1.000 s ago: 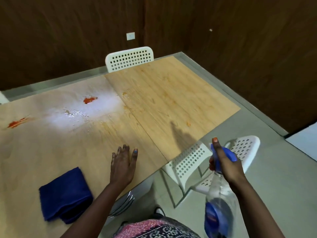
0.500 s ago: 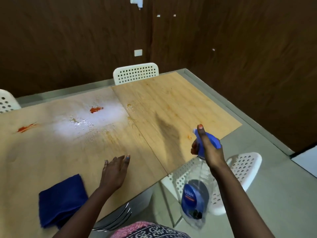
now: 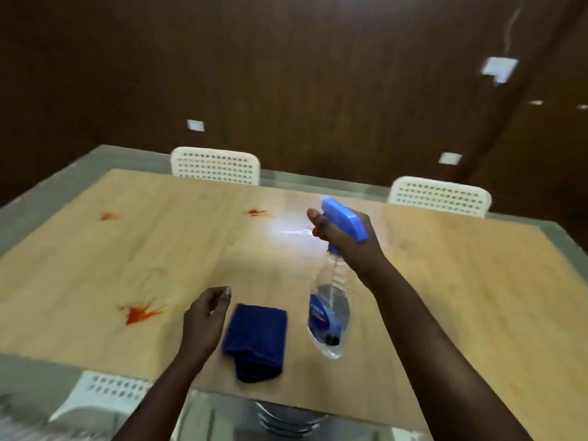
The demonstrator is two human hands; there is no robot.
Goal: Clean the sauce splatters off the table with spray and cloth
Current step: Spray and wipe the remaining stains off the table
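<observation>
Right hand grips spray bottle above table; left hand loosely curled, holding nothing, beside blue cloth.

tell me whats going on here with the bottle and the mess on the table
A person is cleaning red sauce off a wooden table. The right hand holds a spray bottle by its blue trigger head, above the tabletop, with a wet patch just beyond it. The left hand hovers loosely curled and holds nothing, right beside a folded blue cloth lying near the front edge. Three splatters remain unwiped: a near one and two far ones.
</observation>
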